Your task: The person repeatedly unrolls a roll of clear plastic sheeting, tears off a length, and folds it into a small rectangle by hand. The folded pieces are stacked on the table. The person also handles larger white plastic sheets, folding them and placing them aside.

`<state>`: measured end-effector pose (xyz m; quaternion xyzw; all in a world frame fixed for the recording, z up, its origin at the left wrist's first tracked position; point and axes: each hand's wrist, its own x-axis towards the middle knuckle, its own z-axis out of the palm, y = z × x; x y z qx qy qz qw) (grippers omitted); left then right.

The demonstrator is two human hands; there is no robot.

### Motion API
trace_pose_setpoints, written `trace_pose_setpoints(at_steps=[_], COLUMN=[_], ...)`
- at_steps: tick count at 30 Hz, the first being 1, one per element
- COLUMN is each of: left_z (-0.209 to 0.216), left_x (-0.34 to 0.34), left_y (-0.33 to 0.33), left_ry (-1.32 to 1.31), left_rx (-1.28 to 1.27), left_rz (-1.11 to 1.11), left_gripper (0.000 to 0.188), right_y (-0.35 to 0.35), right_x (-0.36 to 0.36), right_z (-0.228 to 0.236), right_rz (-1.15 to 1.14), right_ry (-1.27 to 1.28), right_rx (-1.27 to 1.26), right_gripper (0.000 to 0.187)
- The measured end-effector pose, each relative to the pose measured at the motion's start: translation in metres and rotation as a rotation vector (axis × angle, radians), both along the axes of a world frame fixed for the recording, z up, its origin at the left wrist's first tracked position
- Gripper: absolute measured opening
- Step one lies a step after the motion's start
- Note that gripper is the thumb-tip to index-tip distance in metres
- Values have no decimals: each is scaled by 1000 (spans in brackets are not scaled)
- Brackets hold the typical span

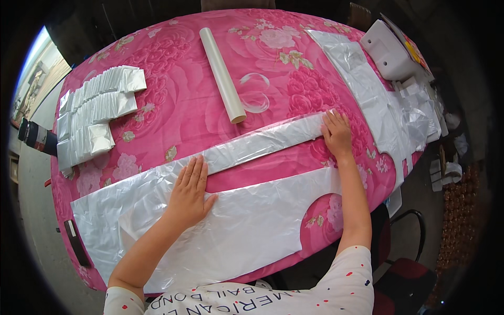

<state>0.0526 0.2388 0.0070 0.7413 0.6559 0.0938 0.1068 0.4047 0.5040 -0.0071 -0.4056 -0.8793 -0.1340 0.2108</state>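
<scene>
A thin, whitish plastic bag (pixel 252 220) lies spread on the table in front of me, with a curved cut-out at its right end. Its far side is folded into a long, narrow strip (pixel 268 139) that runs up to the right. My left hand (pixel 190 190) rests flat on the plastic where the strip meets the wider sheet, fingers stretched out and thumb apart. At the strip's right end, my right hand (pixel 336 131) presses down with its fingers extended. Both palms are hidden.
A pink floral cloth (pixel 173 79) covers the table. On it are a pale tube (pixel 223 76), clear loops (pixel 254 94), folded plastic packets (pixel 100 113), more plastic bags (pixel 362 89), a white container (pixel 389 50) and a dark strip (pixel 77 243). A red-black chair (pixel 407 278) stands at right.
</scene>
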Motion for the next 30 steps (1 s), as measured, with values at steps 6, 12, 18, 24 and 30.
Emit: trace_pose_setpoints(at_steps=[6, 12, 18, 24, 30], left_z=[1, 3, 23, 34, 30], left_x=[0, -2, -31, -79, -87], left_y=[0, -2, -41, -137, -203], left_ry=[-39, -113, -210, -211, -166], left_rx=[31, 33, 164, 183, 171], left_rz=[-11, 6, 32, 275, 431], left_gripper=[73, 74, 73, 69, 65], right_y=[2, 15, -1, -97, -247], right_x=[10, 19, 35, -55, -162], right_z=[3, -11, 0, 38, 36], right_rz=[-13, -159, -382, 11, 481], right_ry=[-1, 95, 263, 310, 298], right_rx=[50, -34, -164, -299, -575], right_gripper=[26, 29, 41, 34, 33])
